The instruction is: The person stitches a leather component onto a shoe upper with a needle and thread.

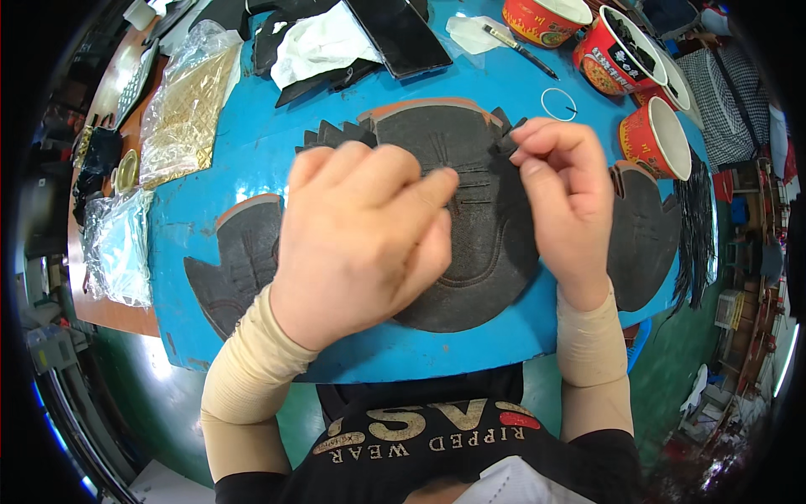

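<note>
A large dark grey, leather-like piece point(463, 298) lies before me, with a rounded near edge, pointed tabs along its far sides and a brown strip at the far rim. Grooves and short slits mark its middle. My left hand point(357, 231) is closed above its left part, the index fingertip by the slits; what its fingers hold, if anything, is hidden. At the piece's far right edge, the thumb and index finger of my right hand point(571, 189) are pinched together by the dark tabs. Whatever sits between those fingertips is too small to make out.
Similar dark pieces point(645, 239) lie at right and left point(243, 260) on the blue table point(189, 323). Red paper tubs point(655, 139), a pen point(520, 49), a ring of thread point(558, 104), black strands point(698, 227), plastic bags point(180, 109) and a black flat slab point(401, 38) surround them.
</note>
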A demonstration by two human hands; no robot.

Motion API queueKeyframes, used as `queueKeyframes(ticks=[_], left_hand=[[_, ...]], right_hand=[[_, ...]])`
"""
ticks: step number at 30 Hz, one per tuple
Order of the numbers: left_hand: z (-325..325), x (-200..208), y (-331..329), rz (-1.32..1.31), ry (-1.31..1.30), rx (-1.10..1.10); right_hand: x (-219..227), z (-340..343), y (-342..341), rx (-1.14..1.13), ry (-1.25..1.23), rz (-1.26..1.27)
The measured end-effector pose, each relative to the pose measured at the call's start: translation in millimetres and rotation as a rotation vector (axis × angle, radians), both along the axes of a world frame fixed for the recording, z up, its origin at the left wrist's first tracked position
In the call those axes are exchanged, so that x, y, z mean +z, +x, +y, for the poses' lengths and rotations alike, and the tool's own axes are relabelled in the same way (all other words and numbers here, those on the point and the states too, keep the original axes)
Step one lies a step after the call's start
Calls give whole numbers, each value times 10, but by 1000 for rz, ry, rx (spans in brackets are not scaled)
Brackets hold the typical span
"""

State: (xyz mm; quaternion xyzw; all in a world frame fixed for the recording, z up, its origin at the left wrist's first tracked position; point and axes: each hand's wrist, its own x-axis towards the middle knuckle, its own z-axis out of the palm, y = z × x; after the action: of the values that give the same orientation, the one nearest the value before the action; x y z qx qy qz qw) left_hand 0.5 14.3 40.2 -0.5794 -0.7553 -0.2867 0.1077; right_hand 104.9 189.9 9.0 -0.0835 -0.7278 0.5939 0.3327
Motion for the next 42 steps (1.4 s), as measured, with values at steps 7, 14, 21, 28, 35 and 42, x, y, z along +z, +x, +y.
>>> queueKeyframes(ticks=[7,14,21,28,35,42], left_hand=[[4,-22,-69,-24,28,66],[44,-54,-47,67,2,41],[43,5,9,163,-108,42],[31,21,-25,103,-83,22],[-11,-3,-51,29,-20,17],[-264,167,2,-1384,410,-38]], right_hand=[[45,24,-9,-46,491,-17],[120,53,47,68,697,-64],[111,20,20,4,735,-98],[55,43,7,-37,536,-42],[97,32,-15,48,719,-42],[90,141,46,-47,173,192]])
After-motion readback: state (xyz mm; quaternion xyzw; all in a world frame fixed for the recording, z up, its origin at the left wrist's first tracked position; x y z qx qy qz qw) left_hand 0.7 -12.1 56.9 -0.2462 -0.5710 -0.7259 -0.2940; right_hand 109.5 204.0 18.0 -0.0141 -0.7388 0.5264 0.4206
